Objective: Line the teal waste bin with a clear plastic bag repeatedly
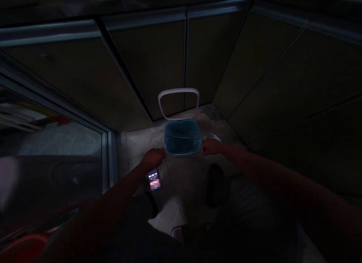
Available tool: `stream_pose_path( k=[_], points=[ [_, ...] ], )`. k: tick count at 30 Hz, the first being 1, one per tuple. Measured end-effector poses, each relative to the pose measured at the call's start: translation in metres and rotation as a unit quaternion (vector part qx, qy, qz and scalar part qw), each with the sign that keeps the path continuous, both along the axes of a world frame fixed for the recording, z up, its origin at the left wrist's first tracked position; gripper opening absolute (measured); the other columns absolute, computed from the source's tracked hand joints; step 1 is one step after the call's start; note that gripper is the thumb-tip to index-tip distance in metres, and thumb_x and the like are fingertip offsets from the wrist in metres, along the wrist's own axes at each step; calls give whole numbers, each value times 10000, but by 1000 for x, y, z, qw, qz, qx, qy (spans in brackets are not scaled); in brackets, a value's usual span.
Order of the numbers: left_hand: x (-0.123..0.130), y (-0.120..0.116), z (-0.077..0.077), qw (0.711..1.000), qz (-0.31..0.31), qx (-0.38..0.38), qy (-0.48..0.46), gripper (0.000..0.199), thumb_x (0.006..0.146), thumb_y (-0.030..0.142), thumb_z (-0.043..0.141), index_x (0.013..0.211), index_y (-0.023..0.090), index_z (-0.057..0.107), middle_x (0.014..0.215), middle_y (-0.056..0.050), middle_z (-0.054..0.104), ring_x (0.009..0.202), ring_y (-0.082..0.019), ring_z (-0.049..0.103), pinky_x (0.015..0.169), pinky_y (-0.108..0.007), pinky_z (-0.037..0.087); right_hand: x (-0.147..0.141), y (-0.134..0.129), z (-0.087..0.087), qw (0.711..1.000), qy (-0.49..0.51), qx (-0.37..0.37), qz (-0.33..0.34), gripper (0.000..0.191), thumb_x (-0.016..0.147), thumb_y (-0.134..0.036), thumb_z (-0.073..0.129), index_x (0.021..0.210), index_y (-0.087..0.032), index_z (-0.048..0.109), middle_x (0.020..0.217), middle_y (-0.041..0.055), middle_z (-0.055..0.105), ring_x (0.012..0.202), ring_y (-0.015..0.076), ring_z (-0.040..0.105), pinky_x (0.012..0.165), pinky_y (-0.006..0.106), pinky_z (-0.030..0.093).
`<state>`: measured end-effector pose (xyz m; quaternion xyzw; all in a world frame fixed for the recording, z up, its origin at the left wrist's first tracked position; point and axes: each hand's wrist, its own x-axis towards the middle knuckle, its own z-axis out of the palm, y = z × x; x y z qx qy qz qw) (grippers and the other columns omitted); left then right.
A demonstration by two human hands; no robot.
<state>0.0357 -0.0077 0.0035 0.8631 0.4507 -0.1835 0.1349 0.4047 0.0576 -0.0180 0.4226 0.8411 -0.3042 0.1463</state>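
A teal bin (182,138) stands on the tiled floor in dim light, with a clear plastic bag (210,136) spread over its opening and out past both sides. My left hand (154,158) is closed at the bin's left edge, by the bag's left part. On the bin's right side my right hand (209,147) is closed on the bag. A white ring-shaped rim (178,90) stands upright behind the bin, against the cabinet doors. What my left hand holds is too dark to make out.
A lit phone (154,179) showing a timer lies below my left hand. Cabinet doors (152,59) rise behind and to the right. A metal-framed glass panel (105,161) is at left, and a red basin (25,248) sits at bottom left.
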Motion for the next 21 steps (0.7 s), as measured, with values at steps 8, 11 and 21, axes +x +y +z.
stream_pose_path(
  k=[8,11,21],
  points=[
    [0,12,-8,999,47,16,12,280,972,200,547,1127,230,778,1224,-140,736,1145,-302,717,963,-431,536,4,9,-8,997,-43,49,-43,112,853,-186,724,867,-202,834,1017,49,832,954,232,739,803,285,492],
    [-2,18,-8,994,111,3,-5,296,971,229,548,1145,266,784,1236,-98,757,1133,-273,727,952,-395,539,5,15,-9,994,-35,73,-76,154,904,-205,686,937,-192,837,1103,87,826,1045,247,725,907,313,497],
    [6,52,21,947,279,106,-122,405,1038,408,558,1423,285,557,1221,-31,782,1051,-219,738,830,-317,522,21,49,13,988,63,-99,-100,221,932,-236,637,940,-149,840,877,67,814,785,186,740,689,254,549]
  ],
)
